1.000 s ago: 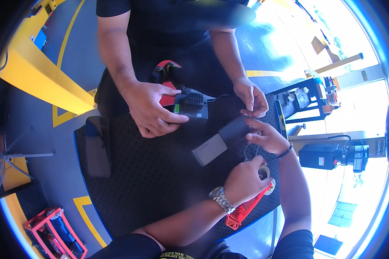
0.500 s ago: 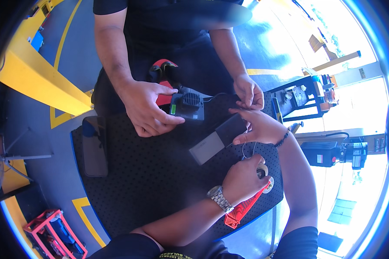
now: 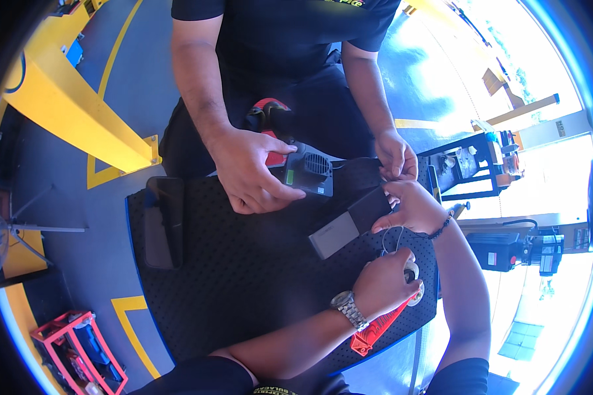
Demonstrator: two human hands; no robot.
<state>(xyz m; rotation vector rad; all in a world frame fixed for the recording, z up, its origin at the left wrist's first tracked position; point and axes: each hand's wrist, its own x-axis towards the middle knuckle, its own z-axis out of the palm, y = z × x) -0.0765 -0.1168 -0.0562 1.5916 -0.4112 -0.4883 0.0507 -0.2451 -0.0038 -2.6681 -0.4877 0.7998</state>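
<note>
My left hand (image 3: pixel 381 288), with a metal watch on its wrist, curls its fingers around a small cream roll (image 3: pixel 412 271) with a dark core. Just below it a ridged red plastic piece (image 3: pixel 377 329) lies slantwise on the table. My right hand (image 3: pixel 415 209), with a dark bead bracelet, grips the right end of a flat black-and-grey rectangular block (image 3: pixel 336 237). A thin pale cord (image 3: pixel 385 240) loops between my two hands. Across from me, a person's hand (image 3: pixel 250 171) holds a dark device (image 3: pixel 311 170) with a round grille and green label; their other hand (image 3: pixel 396 157) meets my right fingertips.
The dark perforated tabletop (image 3: pixel 244 283) has a blue edge. A black phone-like slab (image 3: pixel 164 222) lies at its left. A yellow post (image 3: pixel 79 112) stands at far left, a red cart (image 3: pixel 79 352) at lower left, and a black-framed stand (image 3: pixel 468 164) at right.
The whole scene has shifted slightly right in view, and more of the other person's torso shows. Both my hands keep the same holds.
</note>
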